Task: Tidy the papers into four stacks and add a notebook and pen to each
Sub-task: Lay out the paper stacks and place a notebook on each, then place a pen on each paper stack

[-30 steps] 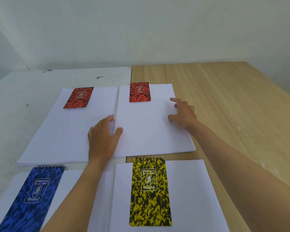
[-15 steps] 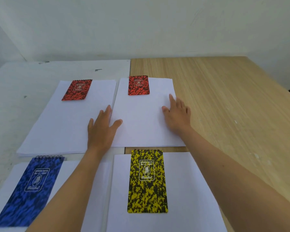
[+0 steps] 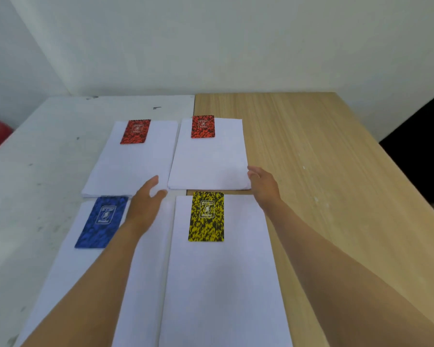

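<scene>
Change since earlier: both of my hands have drawn back toward me from the far right stack; half a second ago the palms lay flat on its near half, and now they sit at its near corners. The view has also tipped up, so more wall shows.

Head view, left hand: my left hand point(image 3: 145, 204) hovers over the gap between the stacks, fingers straight and slightly spread, thumb out to the right, holding nothing. Whether it touches paper I cannot tell.

Head view, right hand: my right hand point(image 3: 262, 182) is at the near right corner of the far right stack point(image 3: 211, 161), fingers relaxed and uncurled against its right edge, gripping nothing.

Head view, stacks: four white paper stacks lie in a two-by-two block across the seam where the white table point(image 3: 48, 151) meets the wooden table point(image 3: 323, 159). The far left stack point(image 3: 130, 166) sits just beside the far right one; the near left stack point(image 3: 140, 284) and near right stack point(image 3: 223, 284) lie side by side below them.

Head view, notebooks: each stack carries one notebook at its top edge: a left red notebook point(image 3: 135, 131), a right red notebook point(image 3: 203, 126), a blue notebook point(image 3: 102, 221) and a yellow notebook point(image 3: 206, 216).
</scene>
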